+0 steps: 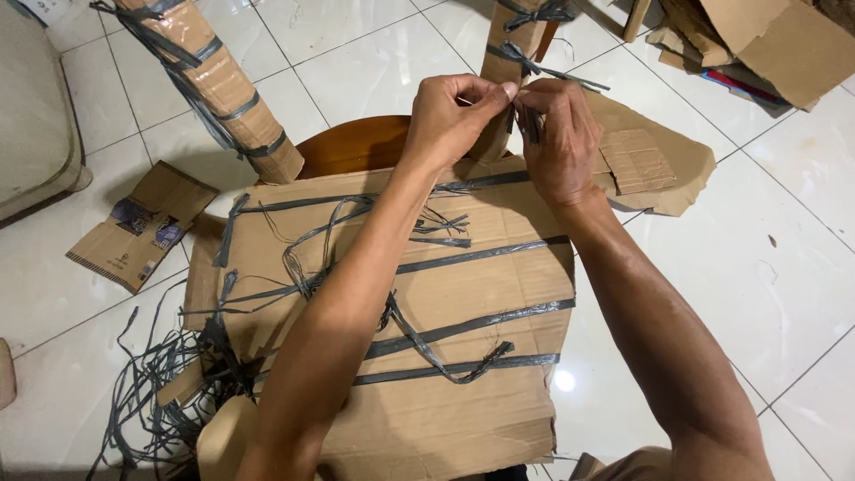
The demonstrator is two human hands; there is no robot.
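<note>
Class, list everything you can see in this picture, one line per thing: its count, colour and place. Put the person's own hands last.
Cardboard sheet: one, brown, centre, bound with grey straps.
Plastic straps: several, dark grey, across the sheet.
Loose strap pile: one tangle, dark grey, floor at lower left.
Cardboard-wrapped legs: two, brown with grey straps, top left and top centre.
Wooden seat: one, reddish brown, behind the sheet.
Flattened box: one, brown, floor at left.
Cardboard scraps: a few, brown, right of the hands.
Cardboard heap: one, brown, top right.
Tiled floor: white, all around.
Left hand: pinching a strap, top centre.
Right hand: pinching the same strap.
</note>
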